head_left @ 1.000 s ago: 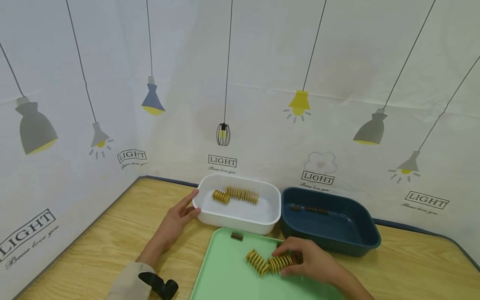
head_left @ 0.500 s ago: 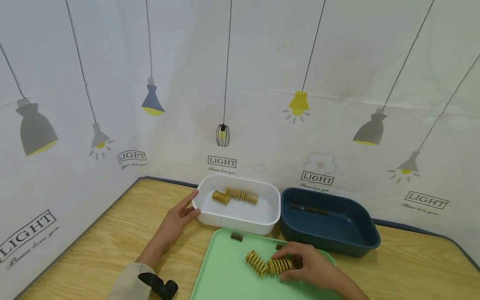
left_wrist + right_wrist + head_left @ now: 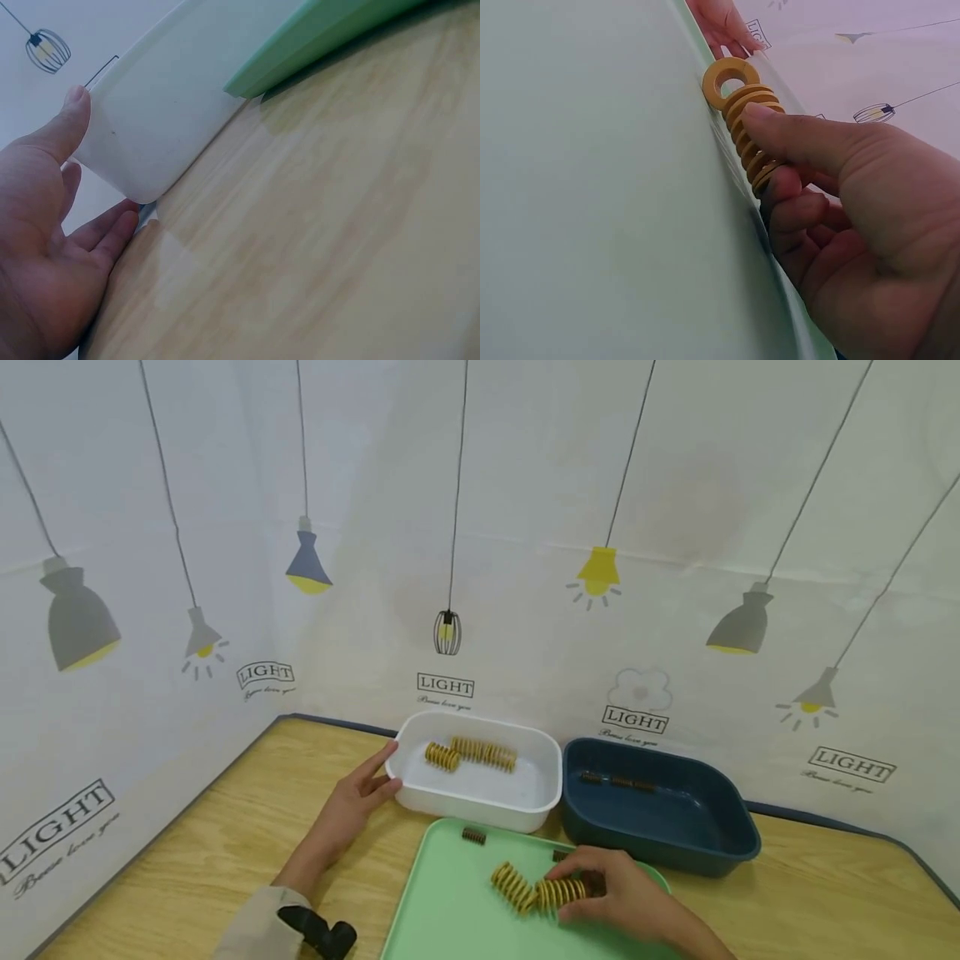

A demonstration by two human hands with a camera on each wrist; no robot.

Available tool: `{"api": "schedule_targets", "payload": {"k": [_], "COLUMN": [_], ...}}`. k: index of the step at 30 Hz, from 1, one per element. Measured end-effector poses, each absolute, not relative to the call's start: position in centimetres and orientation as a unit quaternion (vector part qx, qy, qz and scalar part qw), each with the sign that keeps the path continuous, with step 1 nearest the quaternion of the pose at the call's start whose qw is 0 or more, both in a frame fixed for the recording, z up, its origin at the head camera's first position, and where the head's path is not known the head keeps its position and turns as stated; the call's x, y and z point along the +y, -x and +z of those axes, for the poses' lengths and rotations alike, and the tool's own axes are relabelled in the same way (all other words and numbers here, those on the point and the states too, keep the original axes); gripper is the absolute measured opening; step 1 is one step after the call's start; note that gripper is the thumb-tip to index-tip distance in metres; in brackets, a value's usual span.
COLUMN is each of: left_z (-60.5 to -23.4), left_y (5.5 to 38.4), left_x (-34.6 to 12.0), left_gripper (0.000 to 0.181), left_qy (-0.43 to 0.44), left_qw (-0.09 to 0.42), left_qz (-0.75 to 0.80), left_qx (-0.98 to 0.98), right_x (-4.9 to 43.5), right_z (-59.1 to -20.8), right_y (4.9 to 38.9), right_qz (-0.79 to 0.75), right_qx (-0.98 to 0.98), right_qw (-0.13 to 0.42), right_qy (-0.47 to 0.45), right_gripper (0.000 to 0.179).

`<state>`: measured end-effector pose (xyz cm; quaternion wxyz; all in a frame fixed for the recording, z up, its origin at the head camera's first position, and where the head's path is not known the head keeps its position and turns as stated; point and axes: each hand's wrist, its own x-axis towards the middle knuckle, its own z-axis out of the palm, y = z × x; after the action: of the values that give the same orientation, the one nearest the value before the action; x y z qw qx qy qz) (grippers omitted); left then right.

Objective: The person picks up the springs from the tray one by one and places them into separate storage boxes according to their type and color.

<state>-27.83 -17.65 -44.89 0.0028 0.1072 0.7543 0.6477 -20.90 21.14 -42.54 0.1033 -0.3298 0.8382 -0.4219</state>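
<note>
In the head view my right hand (image 3: 622, 893) pinches a yellow coil spring (image 3: 558, 893) between thumb and fingers, low over the green tray (image 3: 457, 910). Another yellow spring (image 3: 513, 887) lies at its left end, the two forming a V. The right wrist view shows the thumb along the coils of the held yellow spring (image 3: 750, 127); something dark beneath the curled fingers is mostly hidden. My left hand (image 3: 345, 810) touches the left end of the white bin (image 3: 472, 803) with spread, fairly straight fingers. Inside that bin lie several yellow springs (image 3: 442, 757).
Right of the white bin stands a dark blue bin (image 3: 675, 847) holding small dark springs (image 3: 622, 782). On the tray's far side lie a small dark spring (image 3: 473, 836) and another dark spring (image 3: 559, 855), partly behind my right hand. A printed curtain (image 3: 525, 610) rises behind the wooden table (image 3: 247, 818).
My right hand has shifted slightly toward me, uncovering more of the small dark spring behind it. The left hand and both bins stay where they were.
</note>
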Motion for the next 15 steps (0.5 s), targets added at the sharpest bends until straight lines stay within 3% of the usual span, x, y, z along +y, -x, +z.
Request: {"api": "schedule_targets", "payload": {"k": [15], "left_z": [-44.8], "left_y": [27.8], "left_x": [-17.6], "left_gripper": [0.06], "left_qy": [-0.11], "left_qw": [0.006], "left_qz": [0.654], "left_qx": [0.749], "right_x": [21.5], "right_z": [-39.7], "right_y": [20.8], "right_qz": [-0.445], "right_qx": [0.853], "right_qw": [0.083], "right_qy": [0.261], "right_gripper": [0.032]}}
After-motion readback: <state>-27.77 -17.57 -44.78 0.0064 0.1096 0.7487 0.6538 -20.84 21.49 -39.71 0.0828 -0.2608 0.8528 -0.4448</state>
